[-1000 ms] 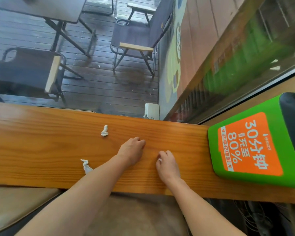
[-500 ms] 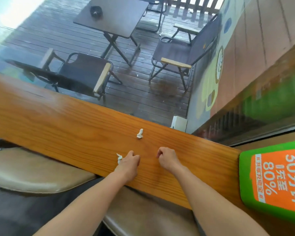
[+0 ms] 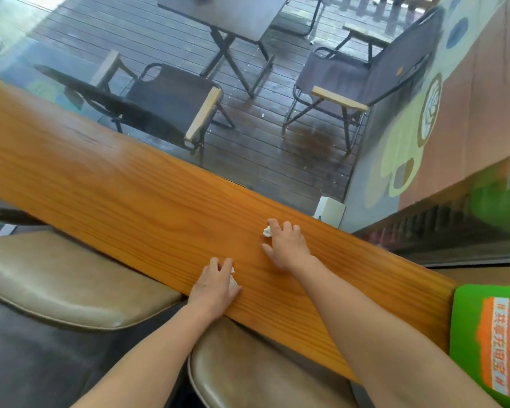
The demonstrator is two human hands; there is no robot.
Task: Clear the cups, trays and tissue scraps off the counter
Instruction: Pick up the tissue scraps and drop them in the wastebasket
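Note:
A long wooden counter (image 3: pixel 124 184) runs diagonally across the view. My left hand (image 3: pixel 217 282) rests near its front edge with fingers curled over a white tissue scrap (image 3: pixel 233 275) that peeks out by the thumb side. Further back, my right hand (image 3: pixel 286 244) lies flat-ish on the wood, its fingertips touching a second small white tissue scrap (image 3: pixel 266 231). No cups or trays are in view.
A green and orange box (image 3: pixel 489 346) stands at the counter's right end. Two tan padded stools (image 3: pixel 71 290) sit below the front edge. A small white block (image 3: pixel 330 210) stands at the counter's far edge against the window. Outside are chairs and a table.
My right hand reached forward to the far tissue scrap and now touches it. My left hand closed over the near scrap. The view swung left.

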